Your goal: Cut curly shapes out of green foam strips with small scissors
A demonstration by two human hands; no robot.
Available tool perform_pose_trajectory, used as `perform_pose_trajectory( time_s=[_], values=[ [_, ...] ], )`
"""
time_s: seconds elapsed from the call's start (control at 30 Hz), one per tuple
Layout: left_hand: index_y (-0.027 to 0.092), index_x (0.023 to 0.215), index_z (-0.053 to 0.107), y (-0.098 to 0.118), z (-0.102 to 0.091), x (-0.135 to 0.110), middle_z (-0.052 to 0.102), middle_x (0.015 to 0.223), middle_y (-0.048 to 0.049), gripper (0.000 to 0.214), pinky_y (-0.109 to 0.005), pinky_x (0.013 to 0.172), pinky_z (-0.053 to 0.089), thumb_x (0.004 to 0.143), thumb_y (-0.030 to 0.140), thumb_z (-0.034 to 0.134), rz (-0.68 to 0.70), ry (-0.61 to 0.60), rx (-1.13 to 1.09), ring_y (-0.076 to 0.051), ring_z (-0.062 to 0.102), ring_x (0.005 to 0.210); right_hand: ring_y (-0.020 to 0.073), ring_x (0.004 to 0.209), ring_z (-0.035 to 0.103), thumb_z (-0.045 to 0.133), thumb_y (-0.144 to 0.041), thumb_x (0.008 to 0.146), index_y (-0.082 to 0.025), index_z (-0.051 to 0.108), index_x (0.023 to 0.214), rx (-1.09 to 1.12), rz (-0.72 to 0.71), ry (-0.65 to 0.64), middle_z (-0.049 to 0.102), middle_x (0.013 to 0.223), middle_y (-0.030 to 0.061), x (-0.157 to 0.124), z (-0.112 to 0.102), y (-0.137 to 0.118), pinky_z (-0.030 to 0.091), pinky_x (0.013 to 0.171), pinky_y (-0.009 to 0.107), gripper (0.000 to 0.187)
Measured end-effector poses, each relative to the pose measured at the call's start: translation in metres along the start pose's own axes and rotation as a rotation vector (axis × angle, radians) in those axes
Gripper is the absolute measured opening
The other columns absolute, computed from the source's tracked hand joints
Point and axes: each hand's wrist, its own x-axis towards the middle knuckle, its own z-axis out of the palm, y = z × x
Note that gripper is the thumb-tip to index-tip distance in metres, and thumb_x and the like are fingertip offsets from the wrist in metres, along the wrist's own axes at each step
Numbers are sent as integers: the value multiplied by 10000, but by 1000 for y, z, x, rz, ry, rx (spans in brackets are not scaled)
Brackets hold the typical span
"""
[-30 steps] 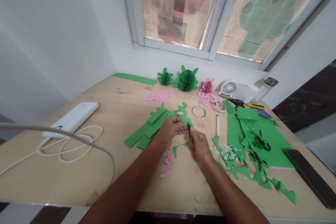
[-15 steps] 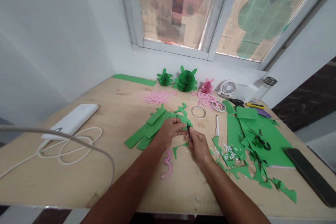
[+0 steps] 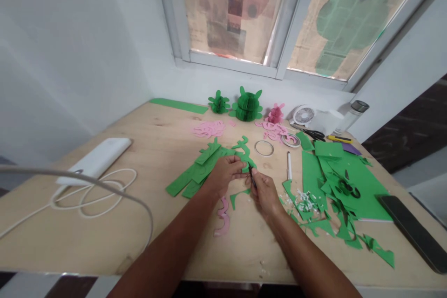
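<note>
My left hand [image 3: 228, 173] pinches the edge of a curvy green paper piece [image 3: 243, 146] between thumb and fingers. Closed around a slim dark tool [image 3: 252, 176], my right hand [image 3: 264, 192] brings the tool's tip against that paper. The handle is mostly covered by my fingers, so I cannot make out the tool's exact kind. Green paper strips [image 3: 195, 174] lie stacked beside my left hand. Below the hands are a wavy pink paper piece [image 3: 222, 223] and a thin green offcut [image 3: 237, 197].
Green sheets [image 3: 370, 191] and scraps [image 3: 321, 227] cover the right side, near a dark phone-like slab [image 3: 414, 233]. A white pen [image 3: 289, 165] and a ring [image 3: 264, 148] lie ahead. Paper figures [image 3: 247, 106], a fan [image 3: 303, 115] and a bottle [image 3: 351, 118] stand behind. A white cable [image 3: 118, 188] loops at left.
My hands stay at nearly the same spot, with the dark tool still against the green paper. The whole view has shifted very slightly.
</note>
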Motion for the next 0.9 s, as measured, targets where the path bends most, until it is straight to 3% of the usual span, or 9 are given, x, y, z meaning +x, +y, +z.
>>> perform_pose_trajectory(
  time_s=[0.6, 0.9],
  values=[
    [183, 551, 501, 7, -9, 2, 508, 522, 54, 278, -332, 726, 555, 520, 209, 776, -81, -44, 18, -102, 521, 555, 61, 358, 162, 606, -735, 686, -178, 561, 586, -36, -32, -51, 261, 360, -108, -2, 1, -2, 76, 380, 247, 568],
    [177, 516, 480, 8, -7, 1, 468, 492, 68, 246, -276, 643, 537, 541, 196, 724, -19, -21, 133, -78, 482, 507, 64, 369, 159, 599, -731, 697, -173, 567, 590, -54, -36, -60, 253, 368, -109, 1, -2, 2, 79, 390, 249, 568]
  ],
)
